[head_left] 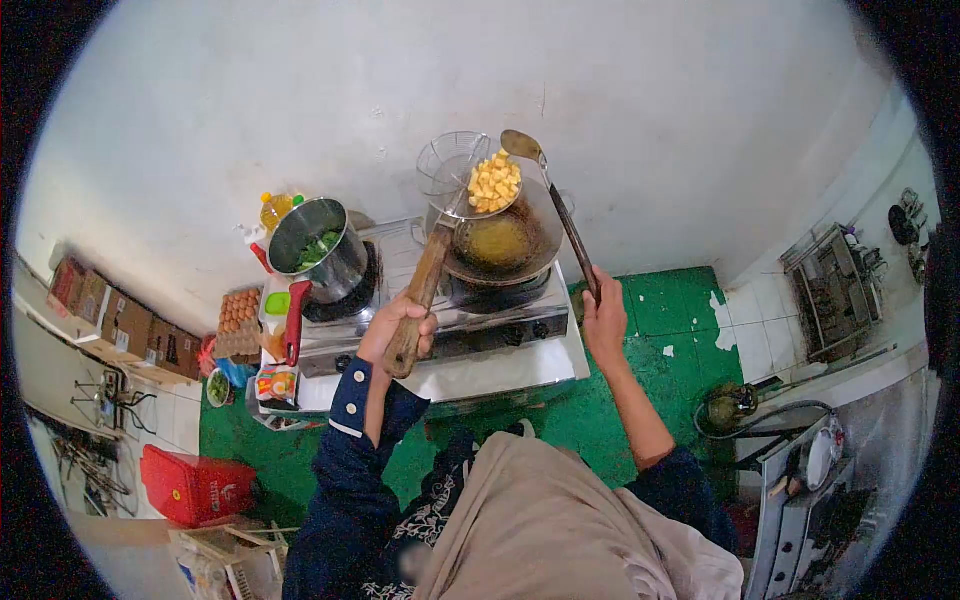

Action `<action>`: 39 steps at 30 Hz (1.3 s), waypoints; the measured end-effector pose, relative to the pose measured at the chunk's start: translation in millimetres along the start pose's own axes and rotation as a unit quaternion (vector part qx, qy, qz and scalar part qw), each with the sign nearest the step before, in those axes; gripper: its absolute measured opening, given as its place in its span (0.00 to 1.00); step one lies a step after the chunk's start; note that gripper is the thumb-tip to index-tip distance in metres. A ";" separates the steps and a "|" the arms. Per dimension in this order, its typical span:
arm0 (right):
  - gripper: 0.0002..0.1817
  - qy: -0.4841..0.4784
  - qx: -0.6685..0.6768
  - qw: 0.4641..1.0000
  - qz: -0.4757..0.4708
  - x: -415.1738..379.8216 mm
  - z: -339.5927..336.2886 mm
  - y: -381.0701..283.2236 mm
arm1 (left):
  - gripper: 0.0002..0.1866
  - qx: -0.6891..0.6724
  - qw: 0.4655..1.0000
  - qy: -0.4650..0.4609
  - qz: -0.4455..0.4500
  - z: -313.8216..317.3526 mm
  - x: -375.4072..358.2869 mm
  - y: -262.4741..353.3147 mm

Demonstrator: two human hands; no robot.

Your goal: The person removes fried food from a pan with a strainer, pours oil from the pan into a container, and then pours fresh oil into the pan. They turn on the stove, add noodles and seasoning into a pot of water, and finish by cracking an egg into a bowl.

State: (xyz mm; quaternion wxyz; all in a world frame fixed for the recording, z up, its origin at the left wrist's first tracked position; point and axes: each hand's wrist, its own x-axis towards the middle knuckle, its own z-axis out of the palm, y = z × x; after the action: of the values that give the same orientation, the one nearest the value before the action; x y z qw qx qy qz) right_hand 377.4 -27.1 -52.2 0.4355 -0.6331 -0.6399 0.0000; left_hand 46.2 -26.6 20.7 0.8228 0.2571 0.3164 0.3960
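Observation:
My left hand is wrapped round the wooden handle of a wire strainer, raised over the wok. Yellow-brown cubes of food lie at the strainer's right side. Below them the wok sits on the right burner with yellow oil in it. My right hand is closed on the dark handle of a metal spatula, whose blade is up beside the cubes, above the wok's far rim.
Left of the wok, a steel pot with green leaves stands on the stove, its red handle pointing toward me. Eggs, an oil bottle and a red bin are further left.

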 end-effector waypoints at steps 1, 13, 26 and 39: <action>0.25 0.005 0.000 1.000 -0.001 -0.9 1.6 -0.7 | 0.19 -0.001 1.000 -0.007 0.003 0.1 -0.5 0.5; 0.23 -0.019 0.014 0.999 0.031 -8.3 11.6 4.2 | 0.21 -0.047 0.997 0.040 -0.041 -26.3 23.6 -22.8; 0.23 0.009 0.029 1.000 0.006 1.9 15.3 -9.7 | 0.21 -0.011 0.999 0.024 -0.019 -14.6 19.2 -18.0; 0.22 0.028 0.042 0.999 0.006 9.4 4.7 -18.2 | 0.19 0.025 0.999 0.007 0.026 16.9 5.8 1.9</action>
State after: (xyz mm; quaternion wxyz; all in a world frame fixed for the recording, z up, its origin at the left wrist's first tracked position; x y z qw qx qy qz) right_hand 361.8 -20.5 -39.9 0.4793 -0.6178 -0.6232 0.0117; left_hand 60.3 -23.7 31.5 0.8033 0.2824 0.3252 0.4113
